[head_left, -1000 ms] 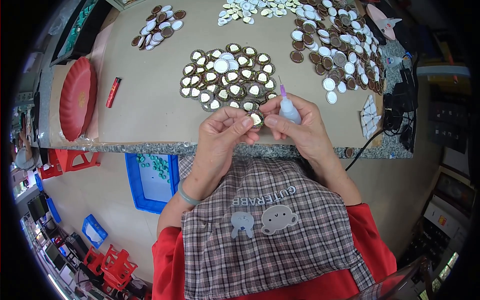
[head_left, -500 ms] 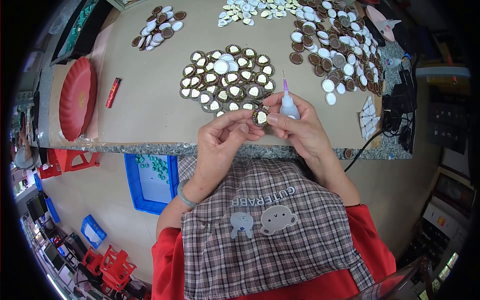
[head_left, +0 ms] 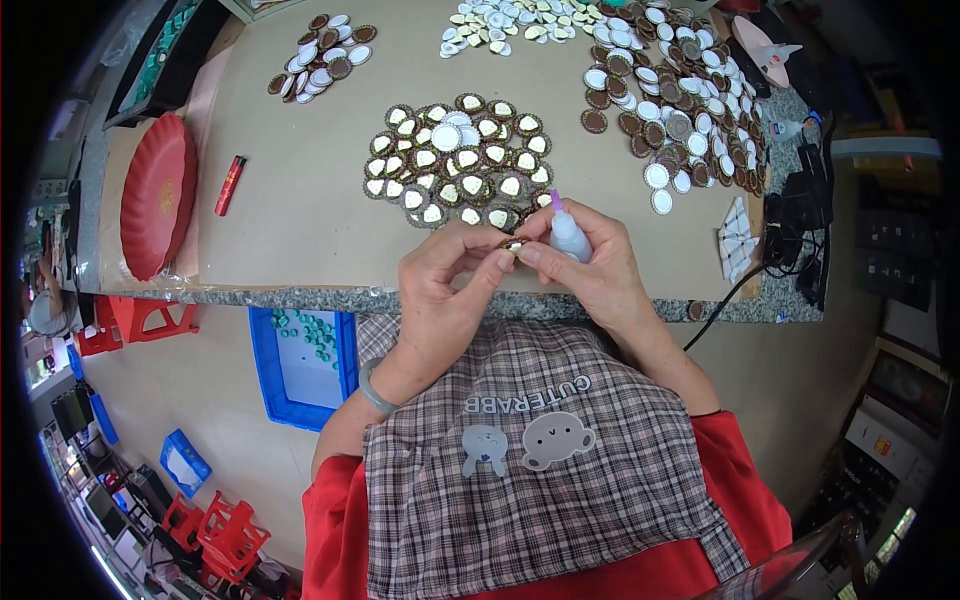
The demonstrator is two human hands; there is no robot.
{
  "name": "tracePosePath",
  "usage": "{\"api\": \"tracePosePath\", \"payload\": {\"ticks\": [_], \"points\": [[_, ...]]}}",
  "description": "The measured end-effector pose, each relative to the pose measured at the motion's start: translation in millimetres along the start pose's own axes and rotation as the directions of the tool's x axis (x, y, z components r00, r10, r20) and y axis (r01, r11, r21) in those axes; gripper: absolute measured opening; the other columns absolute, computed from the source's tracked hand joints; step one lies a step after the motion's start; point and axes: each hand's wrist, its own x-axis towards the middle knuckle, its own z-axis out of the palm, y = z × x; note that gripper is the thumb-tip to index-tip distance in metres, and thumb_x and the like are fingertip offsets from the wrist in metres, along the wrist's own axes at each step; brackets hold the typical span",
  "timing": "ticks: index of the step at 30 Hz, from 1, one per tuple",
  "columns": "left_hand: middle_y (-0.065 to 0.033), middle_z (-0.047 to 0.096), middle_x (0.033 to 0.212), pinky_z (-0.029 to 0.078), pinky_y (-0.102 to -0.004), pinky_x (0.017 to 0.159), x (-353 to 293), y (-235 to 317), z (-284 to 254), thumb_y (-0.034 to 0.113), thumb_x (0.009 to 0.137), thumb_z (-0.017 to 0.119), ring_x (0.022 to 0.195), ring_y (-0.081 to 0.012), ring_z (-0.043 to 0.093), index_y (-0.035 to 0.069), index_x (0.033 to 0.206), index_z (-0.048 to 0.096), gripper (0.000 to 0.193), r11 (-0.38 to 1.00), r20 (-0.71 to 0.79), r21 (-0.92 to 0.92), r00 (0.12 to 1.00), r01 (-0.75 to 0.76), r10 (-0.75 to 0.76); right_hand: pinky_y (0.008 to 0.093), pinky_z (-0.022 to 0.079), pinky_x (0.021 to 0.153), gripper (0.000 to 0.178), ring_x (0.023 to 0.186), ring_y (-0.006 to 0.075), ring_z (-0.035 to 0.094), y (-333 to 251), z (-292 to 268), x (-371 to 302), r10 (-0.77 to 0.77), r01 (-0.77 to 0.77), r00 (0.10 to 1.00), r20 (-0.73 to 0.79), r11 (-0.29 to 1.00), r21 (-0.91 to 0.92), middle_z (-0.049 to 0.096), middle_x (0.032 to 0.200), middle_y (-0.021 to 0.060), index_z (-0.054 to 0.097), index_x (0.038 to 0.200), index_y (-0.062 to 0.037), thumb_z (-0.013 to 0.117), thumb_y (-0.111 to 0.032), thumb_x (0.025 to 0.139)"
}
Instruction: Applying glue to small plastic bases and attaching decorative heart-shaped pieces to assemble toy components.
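Note:
In front of my body, my left hand (head_left: 438,268) is closed, thumb and fingers pinching a small brown round disc (head_left: 513,245) with a cream piece on its face. The disc is tilted nearly edge-on. My right hand (head_left: 603,268) touches the disc's right side with its thumb and fingertips. The same hand holds a small translucent squeeze bottle (head_left: 568,240) with a purple needle tip, pointing up and away. Just beyond my fingers lies a cluster of brown scalloped discs (head_left: 470,160) bearing cream pieces, with a few white-backed discs on top.
A large heap of brown and white-backed discs (head_left: 690,115) covers the right side. A smaller pile (head_left: 318,62) lies far left, and cream pieces (head_left: 500,20) lie at the back. A red fluted tray (head_left: 140,205) and red tube (head_left: 230,185) are left. Below the table edge is a blue bin (head_left: 262,370).
The disc has turned from facing up to nearly edge-on between my fingertips. My right hand and the bottle have shifted slightly left and nearer, and the right fingertips press closer to the left ones.

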Motion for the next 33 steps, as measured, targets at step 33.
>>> {"api": "tracePosePath", "payload": {"ticks": [33], "points": [[-0.0065, 0.063, 0.097, 0.044, -0.0376, 0.083, 170.1, 15.8, -122.3, 0.006, 0.078, 0.065, 0.099, -0.0275, 0.052, 0.006, 0.098, 0.067, 0.021, 0.173, 0.084, 0.954, 0.775, -0.244, 0.626, 0.0196, 0.044, 0.056, 0.011, 0.065, 0.0047, 0.052, 5.3, -6.0, 8.2, -0.113, 0.109, 0.993, -0.034, 0.987, -0.115, 0.062, 0.091, 0.0028, 0.063, 0.094, -0.0012, 0.065, -0.001, 0.083]]}}
